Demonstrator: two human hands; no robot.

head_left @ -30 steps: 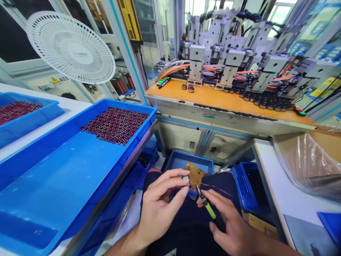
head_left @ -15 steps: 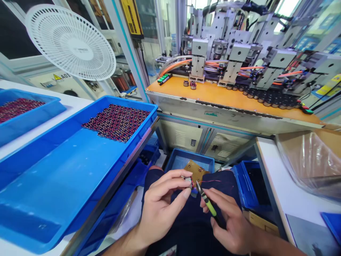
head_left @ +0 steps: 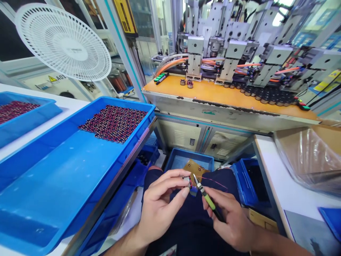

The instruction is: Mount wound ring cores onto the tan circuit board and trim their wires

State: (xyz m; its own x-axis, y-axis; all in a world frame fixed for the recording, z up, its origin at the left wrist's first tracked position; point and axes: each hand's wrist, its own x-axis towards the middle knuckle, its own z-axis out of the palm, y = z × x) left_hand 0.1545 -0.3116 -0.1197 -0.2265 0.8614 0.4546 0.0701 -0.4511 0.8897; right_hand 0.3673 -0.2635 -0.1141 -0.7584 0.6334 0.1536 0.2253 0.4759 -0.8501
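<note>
A small wound motor stator point(head_left: 188, 180), grey on the outside with reddish windings, is pinched between the thumb and fingers of my left hand point(head_left: 162, 204). My right hand point(head_left: 231, 218) grips a pair of cutting pliers point(head_left: 208, 200) with yellow-green and black handles. Their pointed metal jaws are just right of the stator, with a small gap between. A thin pink wire point(head_left: 214, 180) runs rightward from near the plier tips across my dark trousers. The stator's far side is hidden by my fingers.
Rows of wound stators point(head_left: 117, 122) fill the far end of a blue tray point(head_left: 61, 170) at left. Below, another blue tray point(head_left: 191, 153) holds brown card with several stators. Ahead stands a winding machine point(head_left: 195, 53) on an orange top point(head_left: 213, 93). A plastic-lined carton point(head_left: 306, 160) sits right.
The plier tips have risen slightly and shifted a little left beside the stator. The pink wire now trails farther right and lower. My left hand keeps its hold, and the view has shifted slightly.
</note>
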